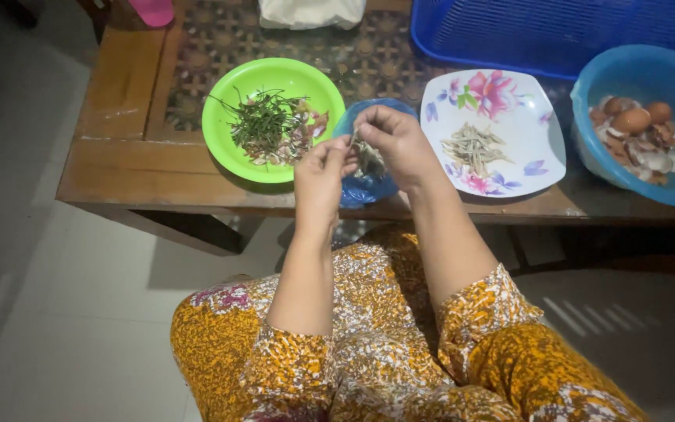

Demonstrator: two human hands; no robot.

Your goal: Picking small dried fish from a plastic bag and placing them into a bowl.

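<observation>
Hands over blue bowl, green bowl (herb scraps), flowered plate

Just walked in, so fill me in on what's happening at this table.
A seated person holds both hands together above a small blue bowl at the table's near edge. The left hand and right hand pinch what looks like a tiny dried fish between the fingertips. A floral plate beside them holds a small pile of such fish. A green bowl holds green stalks and scraps, and a blue basin has shallots and peels.
</observation>
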